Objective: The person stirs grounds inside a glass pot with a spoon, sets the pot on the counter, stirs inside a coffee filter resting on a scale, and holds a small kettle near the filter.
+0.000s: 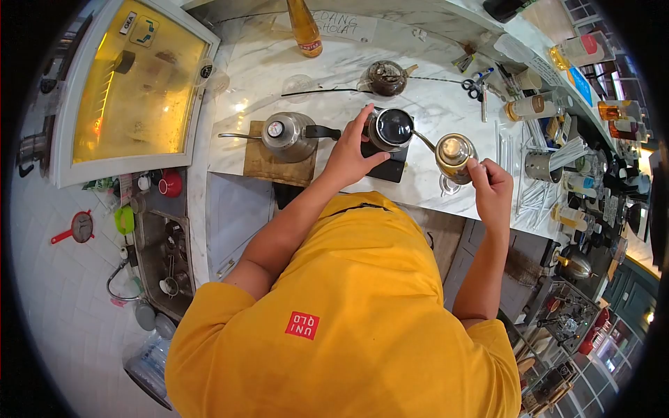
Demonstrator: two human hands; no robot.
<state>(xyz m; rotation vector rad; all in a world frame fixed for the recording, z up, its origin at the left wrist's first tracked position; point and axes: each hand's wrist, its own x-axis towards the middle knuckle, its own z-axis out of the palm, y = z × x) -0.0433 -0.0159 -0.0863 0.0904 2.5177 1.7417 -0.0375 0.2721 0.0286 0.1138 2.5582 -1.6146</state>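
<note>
My left hand (352,155) is closed round the near left side of a round metal-rimmed vessel (392,130) with a dark inside. The vessel is over a flat black scale (394,167); I cannot tell whether it rests on it. My right hand (492,180) grips the handle of a small shiny gooseneck kettle (454,155). The kettle's thin spout reaches left to the vessel's rim; whether liquid flows is too small to tell. Left of my left hand, a larger steel kettle (287,137) with a black handle stands by a wooden board (259,164).
Behind the vessel is a round glass pot (387,78) with dark contents. An amber bottle (304,29) stands at the back. Scissors (477,85), straws (568,153) in a metal cup and several bottles line the right side. A glass-fronted fridge door (139,83) and a sink (162,258) are left.
</note>
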